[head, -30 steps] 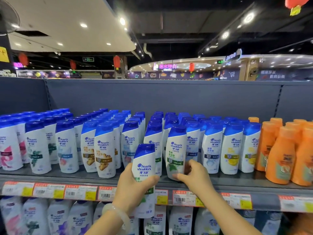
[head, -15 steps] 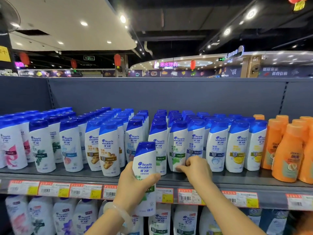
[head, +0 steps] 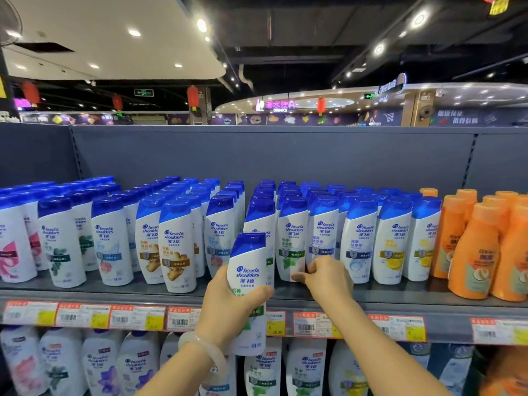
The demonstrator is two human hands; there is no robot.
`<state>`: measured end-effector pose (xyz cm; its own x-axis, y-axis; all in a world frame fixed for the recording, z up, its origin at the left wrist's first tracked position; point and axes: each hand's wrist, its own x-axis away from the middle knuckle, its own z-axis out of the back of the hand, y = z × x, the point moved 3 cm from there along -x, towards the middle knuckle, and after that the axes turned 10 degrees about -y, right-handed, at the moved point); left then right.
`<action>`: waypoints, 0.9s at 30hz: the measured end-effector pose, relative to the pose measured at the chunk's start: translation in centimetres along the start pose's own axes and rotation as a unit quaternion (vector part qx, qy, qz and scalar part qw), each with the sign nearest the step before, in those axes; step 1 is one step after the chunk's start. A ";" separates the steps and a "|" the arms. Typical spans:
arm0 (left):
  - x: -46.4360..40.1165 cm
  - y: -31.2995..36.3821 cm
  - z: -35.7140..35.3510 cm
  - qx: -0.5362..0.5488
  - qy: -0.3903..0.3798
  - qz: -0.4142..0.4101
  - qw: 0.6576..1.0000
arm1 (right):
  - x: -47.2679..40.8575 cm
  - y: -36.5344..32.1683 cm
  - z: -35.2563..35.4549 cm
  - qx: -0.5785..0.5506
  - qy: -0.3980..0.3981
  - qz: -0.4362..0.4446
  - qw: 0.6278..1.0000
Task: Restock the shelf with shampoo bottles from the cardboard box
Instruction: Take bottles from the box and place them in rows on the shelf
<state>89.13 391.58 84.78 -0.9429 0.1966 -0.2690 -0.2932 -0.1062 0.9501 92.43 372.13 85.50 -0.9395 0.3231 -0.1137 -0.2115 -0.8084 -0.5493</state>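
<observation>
Setting: supermarket aisle under a dark ceiling with spotlights, red lanterns and a pink neon drinks sign in the distance
Shelf: grey metal shelf (head: 85,292) with a grey back panel, its front edge lined with red and yellow price tags (head: 137,317)
Stock on shelf: rows of white Head & Shoulders bottles with blue caps (head: 177,241) stand upright, running front to back; labels differ by row, pink, green, ginger, mint and lemon among them
Right end: orange bottles (head: 474,252) stand in rows just beside the last white bottles
Lower shelf: larger white shampoo bottles (head: 134,367) show below the price strip
Left hand: left hand (head: 228,307) wraps around the middle of a shampoo bottle (head: 247,270), thumb across the label, a pale bangle (head: 200,350) on the wrist
Held bottle: upright, blue cap up, in front of the shelf edge and below the level of the standing rows, before the gap between the ginger and mint rows
Right hand: right hand (head: 325,277) reaches onto the shelf, fingers curled against the base of the front mint-label bottle (head: 291,238), fingertips touching its lower label; whether it truly grips the bottle cannot be told
Cardboard box: out of view
</observation>
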 end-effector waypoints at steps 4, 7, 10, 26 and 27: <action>-0.5 1.0 -1.4 0.000 -0.001 -0.024 1.000 | 1.1 1.3 1.6 -0.064 0.025 0.025 0.997; -1.2 2.5 -3.0 0.019 0.006 -0.057 0.998 | 1.8 2.3 2.8 -0.116 0.040 0.063 0.990; -2.3 4.4 -4.8 0.036 -0.002 -0.094 0.995 | 2.4 2.9 4.0 -0.122 0.046 0.092 0.987; -5.3 2.0 -8.5 0.001 0.070 -0.076 0.995 | 4.3 6.0 5.4 -0.201 -0.013 0.142 0.969; -5.4 2.0 -8.5 -0.002 0.074 -0.073 0.995 | 4.3 6.0 5.1 -0.199 -0.019 0.142 0.970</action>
<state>92.27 382.00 86.78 -0.9031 0.0643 -0.4247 -0.4291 -0.0919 0.8986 85.77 366.15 85.96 -0.9555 0.0918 -0.2805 0.1698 -0.6063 -0.7769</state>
